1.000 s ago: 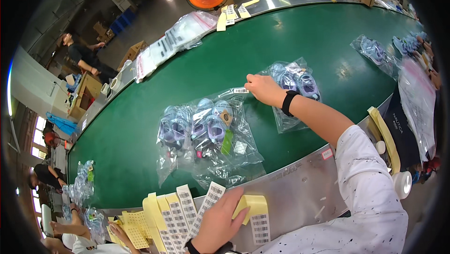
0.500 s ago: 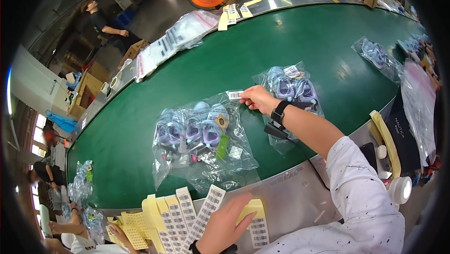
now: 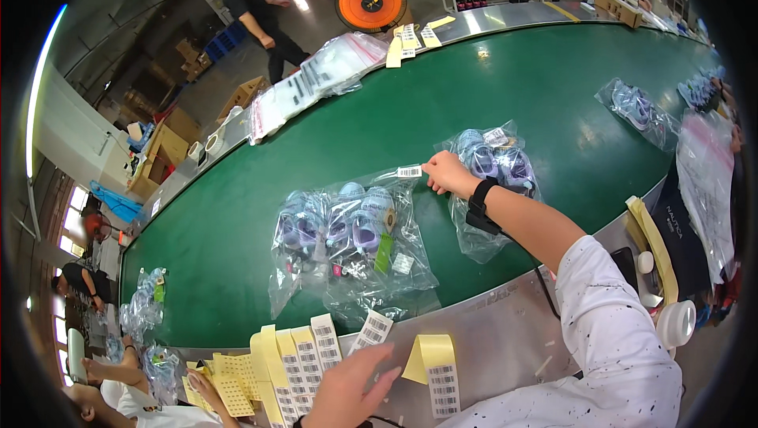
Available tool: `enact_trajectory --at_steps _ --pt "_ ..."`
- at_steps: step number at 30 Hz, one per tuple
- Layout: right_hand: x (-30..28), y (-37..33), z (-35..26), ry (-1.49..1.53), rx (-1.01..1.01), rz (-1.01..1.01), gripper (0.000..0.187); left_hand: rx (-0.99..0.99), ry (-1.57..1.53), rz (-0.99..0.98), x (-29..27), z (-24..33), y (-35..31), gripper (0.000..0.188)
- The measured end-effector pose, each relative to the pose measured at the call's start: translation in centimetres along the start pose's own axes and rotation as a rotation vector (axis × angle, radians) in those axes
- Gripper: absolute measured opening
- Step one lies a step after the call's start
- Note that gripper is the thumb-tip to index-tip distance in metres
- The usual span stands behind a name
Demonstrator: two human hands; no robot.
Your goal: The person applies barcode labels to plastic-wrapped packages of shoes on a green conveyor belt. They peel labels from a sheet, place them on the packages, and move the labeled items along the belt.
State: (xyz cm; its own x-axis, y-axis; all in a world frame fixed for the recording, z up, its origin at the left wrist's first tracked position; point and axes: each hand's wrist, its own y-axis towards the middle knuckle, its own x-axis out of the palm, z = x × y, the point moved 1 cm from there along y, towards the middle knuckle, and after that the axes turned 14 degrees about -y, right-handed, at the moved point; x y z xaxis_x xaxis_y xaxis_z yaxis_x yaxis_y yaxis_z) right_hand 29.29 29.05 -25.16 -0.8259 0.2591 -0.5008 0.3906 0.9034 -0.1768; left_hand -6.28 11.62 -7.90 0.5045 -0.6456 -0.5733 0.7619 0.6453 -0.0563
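Note:
My right hand (image 3: 448, 174) is curled closed at the upper right corner of a clear plastic bag, beside a white barcode label (image 3: 409, 171). Its fingertips are partly hidden, so what they hold, if anything, does not show. Light blue and purple shoes (image 3: 338, 227) lie inside overlapping clear bags (image 3: 418, 274), with a green tag (image 3: 384, 253) among them. Another bagged pair of shoes (image 3: 499, 166) sits behind my right wrist. Low in view, my left hand (image 3: 351, 388) is open, fingers apart, partly covering a barcode label strip (image 3: 373, 332).
More label strips (image 3: 304, 361) and a folded yellow-backed strip (image 3: 444, 388) lie along the metal edge. Plastic bags (image 3: 324, 73) are stacked on the far rim of the green table (image 3: 237, 270). Bagged shoes (image 3: 636, 108) lie at right. Other people work around the table.
My right hand has shifted slightly off the barcode label, which now shows whole on the bag. My left hand has moved down and left, uncovering the folded strip. A person beyond the table walked right.

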Motion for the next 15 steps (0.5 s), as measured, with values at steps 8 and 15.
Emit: enact_trajectory --at_steps 8,15 --pt "-0.2 -0.5 -0.5 0.162 0.096 -0.156 0.022 0.246 0.039 0.096 -2.6 -1.2 11.1 0.025" --pt "1.4 0.5 -1.2 0.271 0.108 -0.229 0.017 0.271 0.643 0.190 1.4 -10.9 21.0 0.053"
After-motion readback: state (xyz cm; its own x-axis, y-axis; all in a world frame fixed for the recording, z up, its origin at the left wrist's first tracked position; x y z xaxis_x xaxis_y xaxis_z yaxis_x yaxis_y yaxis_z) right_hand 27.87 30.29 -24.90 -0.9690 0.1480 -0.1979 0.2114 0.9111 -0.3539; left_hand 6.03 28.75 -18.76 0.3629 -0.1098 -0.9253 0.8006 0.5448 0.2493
